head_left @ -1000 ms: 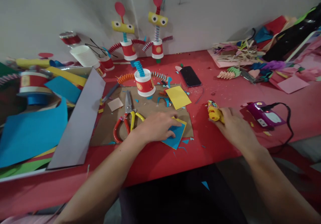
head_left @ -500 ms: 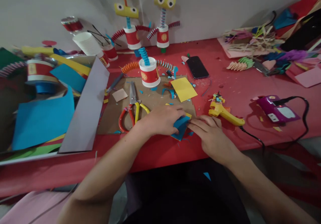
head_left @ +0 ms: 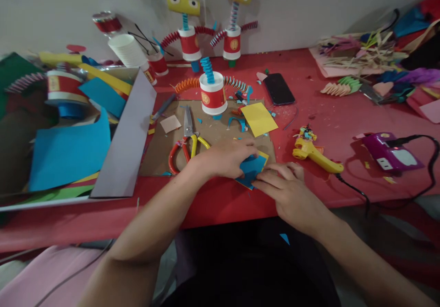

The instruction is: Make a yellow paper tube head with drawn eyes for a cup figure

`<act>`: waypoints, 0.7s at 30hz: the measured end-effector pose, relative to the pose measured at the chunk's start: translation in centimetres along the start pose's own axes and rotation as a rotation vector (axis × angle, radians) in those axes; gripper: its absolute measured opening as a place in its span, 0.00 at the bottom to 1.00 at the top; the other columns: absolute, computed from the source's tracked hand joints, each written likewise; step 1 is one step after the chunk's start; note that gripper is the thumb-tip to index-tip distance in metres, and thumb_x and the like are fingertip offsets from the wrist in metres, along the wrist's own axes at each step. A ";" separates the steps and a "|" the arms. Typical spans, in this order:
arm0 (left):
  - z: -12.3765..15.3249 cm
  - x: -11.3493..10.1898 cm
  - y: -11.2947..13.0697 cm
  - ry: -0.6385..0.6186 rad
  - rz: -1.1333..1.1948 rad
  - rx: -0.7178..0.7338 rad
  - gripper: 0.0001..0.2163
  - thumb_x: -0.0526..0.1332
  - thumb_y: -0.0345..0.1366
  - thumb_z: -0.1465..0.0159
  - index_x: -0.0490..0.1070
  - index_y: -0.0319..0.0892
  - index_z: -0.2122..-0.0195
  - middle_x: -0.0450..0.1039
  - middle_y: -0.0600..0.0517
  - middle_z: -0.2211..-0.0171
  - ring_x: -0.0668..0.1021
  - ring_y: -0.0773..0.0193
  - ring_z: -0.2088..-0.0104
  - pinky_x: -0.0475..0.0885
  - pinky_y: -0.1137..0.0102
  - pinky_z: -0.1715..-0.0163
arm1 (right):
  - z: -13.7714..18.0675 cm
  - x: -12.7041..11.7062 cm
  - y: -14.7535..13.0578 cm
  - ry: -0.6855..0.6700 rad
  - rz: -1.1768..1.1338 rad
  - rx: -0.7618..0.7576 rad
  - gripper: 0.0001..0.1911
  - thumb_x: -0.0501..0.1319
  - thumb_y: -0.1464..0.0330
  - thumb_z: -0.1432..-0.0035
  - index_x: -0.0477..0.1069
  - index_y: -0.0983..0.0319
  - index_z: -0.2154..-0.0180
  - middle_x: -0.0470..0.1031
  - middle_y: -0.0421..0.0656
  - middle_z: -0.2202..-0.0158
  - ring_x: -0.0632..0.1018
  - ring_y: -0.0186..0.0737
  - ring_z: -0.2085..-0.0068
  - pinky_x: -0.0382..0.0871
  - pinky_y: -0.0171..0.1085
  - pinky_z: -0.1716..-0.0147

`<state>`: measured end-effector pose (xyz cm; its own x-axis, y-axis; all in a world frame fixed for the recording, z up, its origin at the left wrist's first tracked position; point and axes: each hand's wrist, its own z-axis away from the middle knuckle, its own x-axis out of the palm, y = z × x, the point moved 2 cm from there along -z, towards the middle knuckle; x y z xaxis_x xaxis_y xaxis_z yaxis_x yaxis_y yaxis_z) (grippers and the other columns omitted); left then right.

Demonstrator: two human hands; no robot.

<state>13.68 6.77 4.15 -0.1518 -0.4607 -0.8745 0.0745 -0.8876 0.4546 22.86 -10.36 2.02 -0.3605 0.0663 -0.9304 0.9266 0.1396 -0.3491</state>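
Observation:
My left hand is closed on a square of blue paper, its thumb lying over the near-left part. A yellow sheet shows as a thin border under the blue one. From the other side, my right hand grips the paper's right edge with fingers side by side; its thumb is hidden. Both hands are low over the near edge of a cardboard mat. Left of them lie open scissors with red and yellow handles. Beyond stands a red-and-white paper cup with folded paper springs.
A box of coloured paper stands at left. Two cup figures with eyes, one a red cup, stand behind. A yellow square, a phone, a yellow glue gun and a purple power adapter lie to the right.
The blue paper has turned a little between my hands, and more of its yellow border shows. My right fingers have slid nearer along its edge. The whole view has shifted slightly.

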 end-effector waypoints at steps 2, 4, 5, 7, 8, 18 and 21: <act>0.0 0.0 0.0 -0.004 -0.004 -0.006 0.20 0.61 0.31 0.48 0.69 0.43 0.53 0.69 0.48 0.51 0.74 0.58 0.58 0.66 0.68 0.63 | 0.2 0.1 -0.2 0.007 -0.003 -0.010 0.27 0.49 0.85 0.47 0.73 0.59 0.52 0.78 0.40 0.53 0.66 0.47 0.47 0.49 0.51 0.49; 0.0 0.0 -0.1 -0.005 -0.010 -0.010 0.21 0.62 0.32 0.48 0.69 0.43 0.51 0.68 0.48 0.50 0.74 0.57 0.57 0.66 0.68 0.63 | 0.5 0.2 -0.4 0.029 -0.011 -0.029 0.27 0.50 0.85 0.48 0.73 0.59 0.52 0.78 0.40 0.53 0.67 0.48 0.48 0.49 0.51 0.49; 0.0 0.0 -0.1 -0.003 -0.011 -0.011 0.21 0.63 0.32 0.48 0.69 0.43 0.51 0.68 0.48 0.49 0.74 0.56 0.56 0.65 0.67 0.62 | 0.6 0.3 -0.5 0.041 -0.020 -0.037 0.27 0.50 0.84 0.47 0.73 0.59 0.52 0.78 0.40 0.53 0.67 0.48 0.48 0.49 0.51 0.50; 0.0 0.1 -0.2 0.001 -0.001 -0.011 0.23 0.64 0.33 0.49 0.69 0.42 0.50 0.67 0.47 0.48 0.73 0.55 0.54 0.65 0.66 0.61 | 0.9 0.3 -0.6 0.072 -0.038 -0.038 0.26 0.50 0.84 0.47 0.73 0.58 0.53 0.78 0.40 0.53 0.67 0.48 0.48 0.50 0.51 0.50; -0.1 0.2 -0.2 0.004 0.012 -0.009 0.23 0.64 0.33 0.49 0.69 0.42 0.50 0.68 0.47 0.48 0.73 0.55 0.54 0.65 0.66 0.61 | 1.0 0.3 -0.6 0.088 -0.042 -0.035 0.26 0.50 0.84 0.47 0.73 0.57 0.53 0.78 0.39 0.54 0.67 0.49 0.48 0.50 0.52 0.50; 1.6 -2.6 -4.4 0.321 -0.053 -0.534 0.13 0.53 0.25 0.43 0.75 0.43 0.63 0.77 0.48 0.63 0.76 0.57 0.61 0.66 0.68 0.65 | 1.2 -2.3 1.2 0.503 -0.048 0.188 0.09 0.55 0.77 0.41 0.69 0.61 0.60 0.73 0.46 0.62 0.72 0.45 0.57 0.65 0.45 0.55; 2.2 -2.8 -4.6 0.246 -0.085 -0.694 0.09 0.54 0.29 0.41 0.75 0.40 0.66 0.76 0.45 0.65 0.76 0.56 0.62 0.66 0.67 0.66 | 0.8 -2.0 2.0 0.507 -0.089 0.243 0.07 0.56 0.73 0.40 0.69 0.60 0.60 0.74 0.45 0.63 0.73 0.44 0.58 0.66 0.43 0.56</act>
<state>11.63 12.13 4.89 0.0341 -0.3052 -0.9517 0.6908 -0.6809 0.2431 25.52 -11.00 3.14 -0.3890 0.5387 -0.7473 0.8666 -0.0613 -0.4953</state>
